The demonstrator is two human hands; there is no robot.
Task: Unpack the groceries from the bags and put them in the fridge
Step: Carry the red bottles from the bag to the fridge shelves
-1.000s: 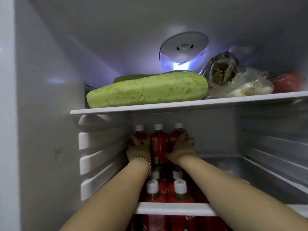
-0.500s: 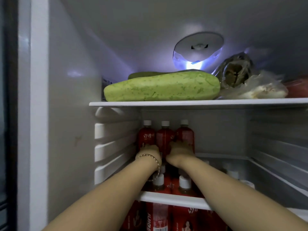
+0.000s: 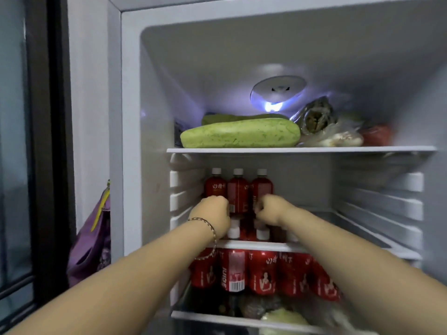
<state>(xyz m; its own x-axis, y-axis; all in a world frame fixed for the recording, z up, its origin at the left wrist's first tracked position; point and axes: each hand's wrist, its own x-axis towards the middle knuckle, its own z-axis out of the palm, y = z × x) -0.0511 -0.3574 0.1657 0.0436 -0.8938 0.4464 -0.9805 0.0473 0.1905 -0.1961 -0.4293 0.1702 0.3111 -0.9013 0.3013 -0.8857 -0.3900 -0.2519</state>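
**A:** How many bottles are on the middle shelf (image 3: 254,245) of the fridge (image 3: 130,141)?

**B:** Three red bottles (image 3: 238,189) stand upright in a row at the back, centre of the frame, packed side by side. In front of them two white caps (image 3: 234,232) show between the wrists. Anything further right is blurred.

**A:** And the hands?

**B:** The left hand (image 3: 214,215), with a bracelet (image 3: 205,223) on its wrist, is low in front of the leftmost bottle. The right hand (image 3: 271,211) is in front of the rightmost. Both have their fingers curled in, but I cannot tell whether either grips a bottle.

**A:** What is on the other levels?

**B:** The top shelf (image 3: 338,149) holds one long pale green squash (image 3: 239,132) along its front edge and a darker one (image 3: 217,118) behind it. To the right are two clear bags (image 3: 314,116) and one red item (image 3: 377,135). Under the middle shelf is a row of at least five lower red bottles (image 3: 262,272). Below those, something pale green (image 3: 283,317) lies at the bottom of the frame.

**A:** Where is there room to move?

**B:** On the middle shelf, from the bottles to the right wall, the shelf is open. The top shelf is filled across. The bottles stand close to the left wall. A purple bag (image 3: 92,243) hangs outside the fridge, at left of the frame.
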